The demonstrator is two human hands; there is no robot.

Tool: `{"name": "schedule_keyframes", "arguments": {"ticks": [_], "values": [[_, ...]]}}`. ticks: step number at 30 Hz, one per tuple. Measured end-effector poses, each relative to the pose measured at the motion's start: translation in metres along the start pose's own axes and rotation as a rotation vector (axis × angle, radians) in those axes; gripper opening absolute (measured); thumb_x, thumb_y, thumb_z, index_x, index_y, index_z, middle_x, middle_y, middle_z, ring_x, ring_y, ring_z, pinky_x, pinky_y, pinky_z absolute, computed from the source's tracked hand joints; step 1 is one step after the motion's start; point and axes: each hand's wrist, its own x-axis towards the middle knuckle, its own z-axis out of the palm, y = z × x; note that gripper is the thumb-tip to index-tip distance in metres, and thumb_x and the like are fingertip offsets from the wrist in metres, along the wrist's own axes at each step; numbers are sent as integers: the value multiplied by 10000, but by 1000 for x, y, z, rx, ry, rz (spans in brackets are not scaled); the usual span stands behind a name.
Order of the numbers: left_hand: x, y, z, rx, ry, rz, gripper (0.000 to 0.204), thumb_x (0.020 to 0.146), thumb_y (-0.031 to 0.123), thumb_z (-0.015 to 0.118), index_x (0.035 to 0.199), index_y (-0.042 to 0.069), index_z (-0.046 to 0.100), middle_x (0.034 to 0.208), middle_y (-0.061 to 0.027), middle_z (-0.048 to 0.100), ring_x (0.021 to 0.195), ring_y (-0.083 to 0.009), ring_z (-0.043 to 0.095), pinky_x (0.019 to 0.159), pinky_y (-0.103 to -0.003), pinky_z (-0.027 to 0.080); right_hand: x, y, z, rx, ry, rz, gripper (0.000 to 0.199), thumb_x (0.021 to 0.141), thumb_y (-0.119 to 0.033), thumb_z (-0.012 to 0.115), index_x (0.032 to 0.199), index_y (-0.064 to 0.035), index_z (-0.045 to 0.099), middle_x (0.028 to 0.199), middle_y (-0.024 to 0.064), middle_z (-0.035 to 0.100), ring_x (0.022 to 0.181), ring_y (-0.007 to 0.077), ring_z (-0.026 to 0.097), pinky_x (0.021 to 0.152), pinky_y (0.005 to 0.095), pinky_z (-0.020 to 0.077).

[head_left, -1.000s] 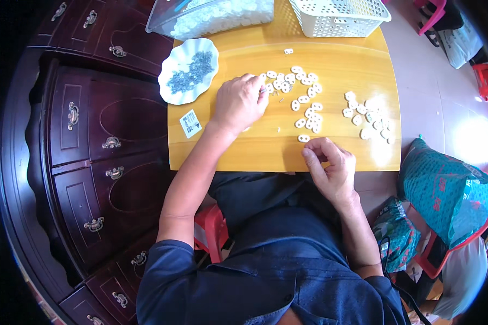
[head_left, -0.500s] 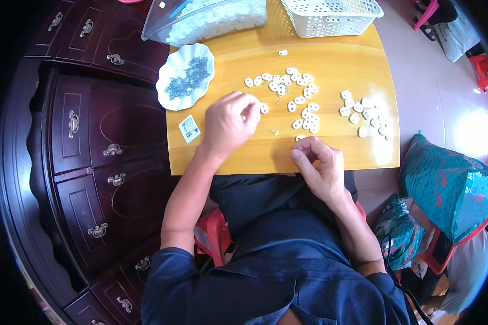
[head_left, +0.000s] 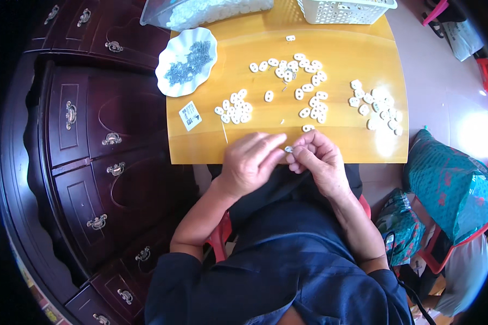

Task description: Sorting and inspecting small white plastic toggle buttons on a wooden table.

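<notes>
Down and to the right, toward the lower middle of the desk (head_left: 200, 150), the left hand (head_left: 248, 165) has moved in the last half second, and it now lies close to the right hand (head_left: 321, 161). Its move has bared a heap of white two-holed pieces (head_left: 236, 112) left of the frame's centre, with a thin pale stick (head_left: 225, 132) just below.

Near the middle of the frame, at the desk's near edge, the right hand pinches a small white piece (head_left: 288, 149) between thumb and fingers. The left hand has its fingers stretched toward that piece, its thumb a little apart from them; whether it holds anything tiny I cannot tell.

Just above the right hand's fingers lies a single white piece (head_left: 308, 128), and above that a loose string of similar pieces (head_left: 315, 101) runs up toward the upper middle. Another lone piece (head_left: 269, 96) sits between this string and the left heap. Toward the right of the desk spreads a further group of whitish pieces (head_left: 371, 124), partly lost in glare.

In the upper left a white wavy-rimmed dish (head_left: 166, 81) holds many small grey metal bits (head_left: 190, 62), with a white card (head_left: 190, 116) below it. Along the top edge stand a clear box (head_left: 156, 13) of whitish parts and a white perforated basket (head_left: 347, 16).
</notes>
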Motion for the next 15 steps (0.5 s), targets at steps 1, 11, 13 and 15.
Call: {"name": "schedule_keyframes", "arguments": {"ticks": [1,11,13,15], "values": [[-11,-9,-2,28,1,-36,310,819,-3,781,1117,31,705,906,-132,700,777,-308,697,669,-391,551,-1,1,2,-59,18,-26,51,1037,-78,607,1059,-36,625,863,31,704,735,75,659,683,211,528],[-40,-42,-2,214,69,-105,223,814,30,792,1028,38,729,877,-83,655,776,-269,674,663,-368,546,-6,-4,-5,-18,174,-221,56,986,-38,667,1022,5,672,865,58,728,747,107,688,698,242,566],[-38,-42,-2,192,55,-106,170,805,23,795,962,50,735,853,-66,641,734,-252,664,639,-365,539,-4,-6,-3,0,187,-239,57,982,-53,687,1003,-3,671,863,57,727,736,99,682,676,237,559],[-36,-42,-2,209,61,-87,148,811,18,786,939,52,721,841,-64,638,722,-252,662,630,-367,535,-1,-6,-4,-19,218,-251,46,977,-57,698,987,-21,671,856,49,723,724,88,674,654,228,545]]}}
